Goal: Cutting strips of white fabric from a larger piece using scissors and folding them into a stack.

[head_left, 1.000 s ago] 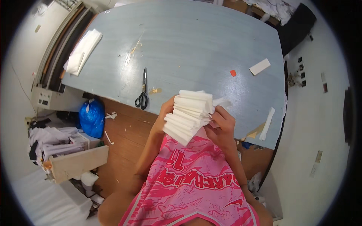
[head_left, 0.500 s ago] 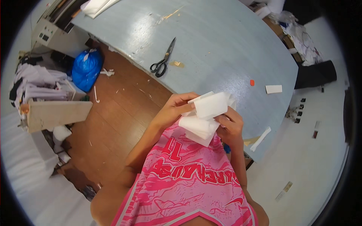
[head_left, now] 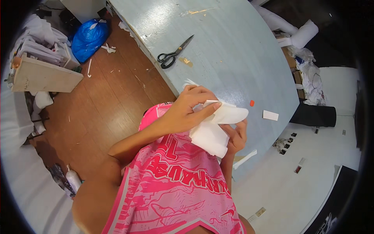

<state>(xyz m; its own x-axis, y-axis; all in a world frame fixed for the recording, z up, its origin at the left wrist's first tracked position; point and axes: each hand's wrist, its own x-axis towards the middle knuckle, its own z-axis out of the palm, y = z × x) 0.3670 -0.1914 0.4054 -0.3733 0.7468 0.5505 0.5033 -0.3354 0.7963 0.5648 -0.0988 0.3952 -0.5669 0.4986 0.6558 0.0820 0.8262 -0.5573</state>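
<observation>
Between my two hands is a bundle of folded white sheets (head_left: 210, 136), thin and soft-looking; I cannot tell if they are paper or cloth. My left hand (head_left: 193, 105) is closed on the bundle's upper left, its thumb lying across a fold. On the lower right side, my right hand (head_left: 235, 136) grips the same sheets, its fingers partly hidden behind them. The bundle is bent into layers, with one flap sticking out to the right. It is held at the near edge of the grey-blue table (head_left: 230, 50), in front of my pink jersey.
Black-handled scissors (head_left: 176, 52) lie partly open on the table, left of its middle. A small orange piece (head_left: 252, 103) and a white card (head_left: 270, 115) are toward the right. On the wooden floor (head_left: 101, 101) at left stands a blue plastic bag (head_left: 89, 41), with scraps nearby.
My left hand has shifted up and over the white sheets, and the bundle has been turned and refolded between both hands. My view has also swung, so the surroundings sit differently.
</observation>
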